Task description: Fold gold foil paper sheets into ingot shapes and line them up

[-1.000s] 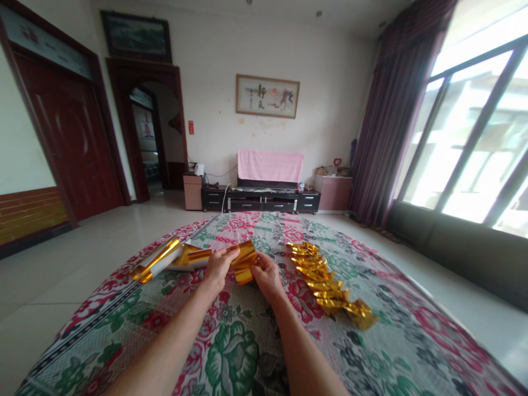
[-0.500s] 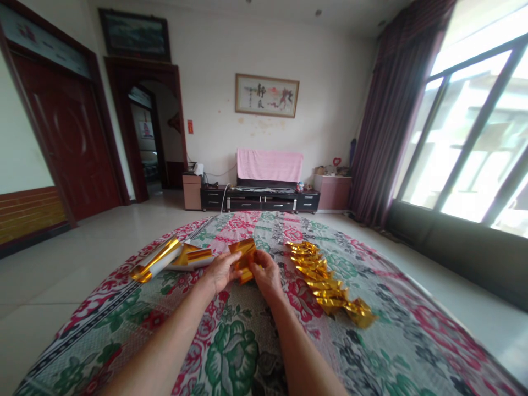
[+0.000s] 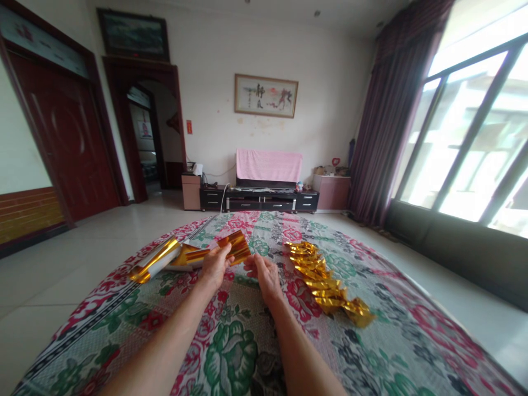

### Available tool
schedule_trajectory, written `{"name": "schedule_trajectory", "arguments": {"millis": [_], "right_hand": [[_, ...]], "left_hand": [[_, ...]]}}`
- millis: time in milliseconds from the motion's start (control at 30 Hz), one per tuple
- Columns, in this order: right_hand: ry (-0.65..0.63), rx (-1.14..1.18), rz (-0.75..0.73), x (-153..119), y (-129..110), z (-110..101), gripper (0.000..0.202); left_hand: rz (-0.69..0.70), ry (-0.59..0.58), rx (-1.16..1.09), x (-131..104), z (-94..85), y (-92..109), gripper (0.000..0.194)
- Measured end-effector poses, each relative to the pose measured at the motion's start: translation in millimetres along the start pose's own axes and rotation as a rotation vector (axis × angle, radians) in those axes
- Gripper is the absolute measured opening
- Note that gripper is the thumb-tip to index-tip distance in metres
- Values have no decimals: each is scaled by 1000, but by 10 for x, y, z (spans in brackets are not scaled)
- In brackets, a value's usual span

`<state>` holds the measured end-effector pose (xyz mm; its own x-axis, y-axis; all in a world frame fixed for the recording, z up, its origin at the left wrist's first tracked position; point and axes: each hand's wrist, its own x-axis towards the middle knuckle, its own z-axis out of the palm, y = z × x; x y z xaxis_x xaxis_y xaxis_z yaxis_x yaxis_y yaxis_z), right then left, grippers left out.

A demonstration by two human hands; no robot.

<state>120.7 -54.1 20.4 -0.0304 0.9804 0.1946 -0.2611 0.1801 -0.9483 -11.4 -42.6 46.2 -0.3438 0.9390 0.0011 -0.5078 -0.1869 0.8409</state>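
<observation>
My left hand (image 3: 215, 267) is closing firmly on the gold foil piece (image 3: 236, 246), pinching its near-left side with the thumb pressing on the shiny face, so there's hardly any gap between thumb and fingers! Over on the other side, my right hand (image 3: 267, 278) is hovering right by the near-right corner of that foil, fingers curling loosely and bunching toward the thumb; whether the tips are touching the edge or just missing it, I cannot tell from here.

Both forearms are stretching forward from the bottom of the view and converging toward the middle. My left wrist is angling inward to the right, the right one is leaning in to the left, and the backs of both hands are facing largely upward. The foil piece is sitting between them, tilting, its far corner pointing away from me over the flowered tablecloth (image 3: 231, 352).

Just beyond my left knuckles, a gold-and-white piece (image 3: 190, 257) is lying partly behind the hand, and next to it a gold-and-white roll (image 3: 154, 261) is resting at a slant. To the right, well apart from my fingers, a crinkled row of gold foil (image 3: 319, 278) is running diagonally toward me, glinting along its folds.
</observation>
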Motion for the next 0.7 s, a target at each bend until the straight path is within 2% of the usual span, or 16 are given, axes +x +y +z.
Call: {"name": "schedule_trajectory", "arguments": {"millis": [100, 267, 367, 533, 700], "right_hand": [[-152, 194, 191, -19, -17, 36, 50], [-255, 493, 370, -1, -64, 14, 50], [-281, 596, 400, 2, -103, -9, 49], [-249, 641, 387, 16, -100, -44, 42], [-188, 607, 323, 62, -24, -59, 25]], "left_hand": [[66, -88, 68, -22, 23, -11, 34], [110, -237, 186, -76, 35, -37, 41], [94, -300, 227, -120, 38, -41, 38], [57, -366, 292, -180, 49, -36, 35], [148, -403, 472, -199, 29, -60, 34]]}}
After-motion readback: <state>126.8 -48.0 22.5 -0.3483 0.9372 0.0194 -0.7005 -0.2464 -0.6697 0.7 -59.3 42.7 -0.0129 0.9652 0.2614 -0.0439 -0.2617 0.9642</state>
